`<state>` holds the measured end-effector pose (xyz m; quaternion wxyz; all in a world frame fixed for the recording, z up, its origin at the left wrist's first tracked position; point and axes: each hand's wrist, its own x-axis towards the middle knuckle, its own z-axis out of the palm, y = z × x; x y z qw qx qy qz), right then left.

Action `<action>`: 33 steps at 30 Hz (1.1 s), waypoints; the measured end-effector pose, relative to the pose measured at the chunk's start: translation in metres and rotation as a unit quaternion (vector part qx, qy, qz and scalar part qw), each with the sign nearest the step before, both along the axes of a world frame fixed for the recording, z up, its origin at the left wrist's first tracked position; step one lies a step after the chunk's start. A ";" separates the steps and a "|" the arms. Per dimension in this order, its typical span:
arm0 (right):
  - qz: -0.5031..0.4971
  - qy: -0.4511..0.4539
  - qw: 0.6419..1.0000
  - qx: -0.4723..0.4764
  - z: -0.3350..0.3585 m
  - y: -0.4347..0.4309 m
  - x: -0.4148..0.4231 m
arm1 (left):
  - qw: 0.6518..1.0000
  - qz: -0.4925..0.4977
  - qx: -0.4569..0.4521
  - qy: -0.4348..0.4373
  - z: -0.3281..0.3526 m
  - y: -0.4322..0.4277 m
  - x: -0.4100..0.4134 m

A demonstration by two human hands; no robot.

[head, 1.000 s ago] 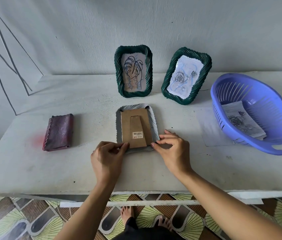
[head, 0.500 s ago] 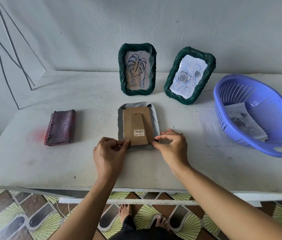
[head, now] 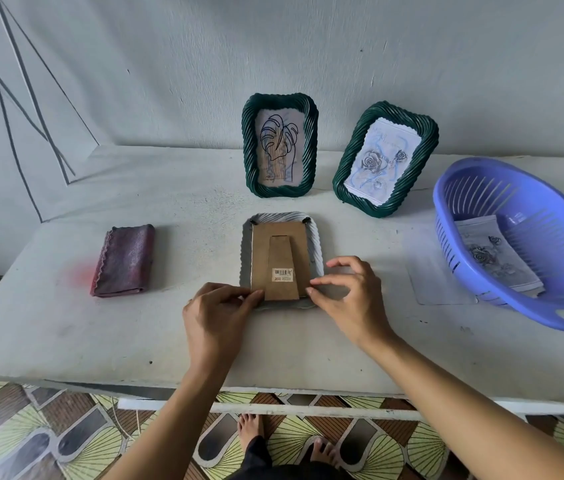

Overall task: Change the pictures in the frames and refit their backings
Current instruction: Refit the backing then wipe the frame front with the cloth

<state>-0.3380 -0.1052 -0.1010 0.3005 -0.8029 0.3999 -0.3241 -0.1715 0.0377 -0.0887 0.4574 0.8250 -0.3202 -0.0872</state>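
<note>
Two hands are holding a frame's back.
The white twisted-rim frame (head: pixel 317 237) is lying face down in the middle of the white table (head: pixel 66 323). The left hand (head: pixel 216 317) is pinching the near left corner of its brown cardboard backing (head: pixel 262 258), and the right hand (head: pixel 353 299) is pinching the near right corner.

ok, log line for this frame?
phase: refitting backing | white frame: face down | cardboard backing: lies in frame | left hand: pinches near-left corner | right hand: pinches near-right corner
</note>
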 end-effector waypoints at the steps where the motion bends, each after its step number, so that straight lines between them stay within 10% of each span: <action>1: 0.017 0.004 1.000 -0.007 0.000 -0.003 -0.001 | 1.000 -0.006 -0.006 -0.003 0.000 0.002 0.001; 23: 0.020 -0.019 0.999 0.032 0.002 -0.018 0.003 | 0.997 -0.041 0.064 0.002 0.010 -0.010 0.017; 33: -0.041 0.112 0.993 0.005 0.001 -0.033 0.027 | 0.995 -0.048 0.075 -0.048 0.002 -0.031 0.025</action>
